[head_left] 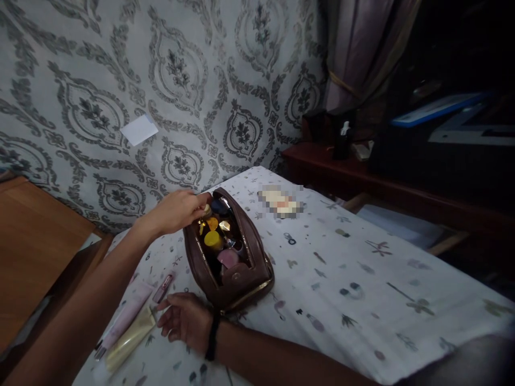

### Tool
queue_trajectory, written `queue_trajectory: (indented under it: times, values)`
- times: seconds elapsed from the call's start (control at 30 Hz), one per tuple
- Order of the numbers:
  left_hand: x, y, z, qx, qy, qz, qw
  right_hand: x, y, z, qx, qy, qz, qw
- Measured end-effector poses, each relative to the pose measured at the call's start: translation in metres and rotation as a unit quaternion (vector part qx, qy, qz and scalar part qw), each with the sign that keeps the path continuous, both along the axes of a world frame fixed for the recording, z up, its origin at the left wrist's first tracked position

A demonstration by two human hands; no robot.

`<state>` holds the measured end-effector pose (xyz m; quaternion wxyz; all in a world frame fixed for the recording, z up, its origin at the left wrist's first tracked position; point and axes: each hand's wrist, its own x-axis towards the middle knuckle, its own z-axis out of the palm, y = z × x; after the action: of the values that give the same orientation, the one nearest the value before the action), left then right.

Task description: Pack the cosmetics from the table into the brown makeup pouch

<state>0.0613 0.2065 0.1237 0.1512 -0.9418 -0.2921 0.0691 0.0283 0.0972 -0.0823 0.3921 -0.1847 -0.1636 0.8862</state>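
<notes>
A brown leather cosmetic bag [241,289] lies unzipped on the cloth-covered table. Inside are a yellow-capped container [213,240], a pink item [228,258], a gold faceted cap [224,225] and other small bottles. My left hand [181,210] reaches over the bag's far left rim, its fingers closed around a small beige-capped bottle [206,210]. Loosely curled with fingers apart, my right hand [185,320] rests at the bag's near left side and appears to hold nothing. Near its fingertips lie a lip gloss tube [163,288], a pale yellow tube [131,343] and a pink tube [131,311].
A blurred-out, phone-shaped object [280,201] lies beyond the bag. At right stands a dark red desk [317,163] with a dropper bottle [344,140] and an open drawer [402,228]. Brown wooden furniture [44,246] is at left, and the patterned wall rises behind the table.
</notes>
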Motion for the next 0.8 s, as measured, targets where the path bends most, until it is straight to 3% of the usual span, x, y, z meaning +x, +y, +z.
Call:
queue_trajectory:
  times: [0.13, 0.27, 0.63, 0.8]
  values:
    - [0.009, 0.002, 0.000, -0.006, 0.106, 0.026, 0.994, 0.000, -0.001, 0.000, 0.002, 0.004, -0.004, 1.000]
    - [0.013, 0.008, -0.002, -0.044, 0.159, 0.013, 0.986, -0.001, 0.000, -0.004, 0.011, 0.017, -0.007, 1.000]
    - [0.026, 0.015, -0.012, -0.050, 0.203, 0.035, 0.977, -0.002, 0.002, -0.003, 0.013, 0.008, -0.002, 1.000]
    - [0.023, 0.019, -0.017, -0.044, 0.181, 0.042, 0.982, -0.002, 0.002, -0.004, 0.016, 0.012, 0.001, 1.000]
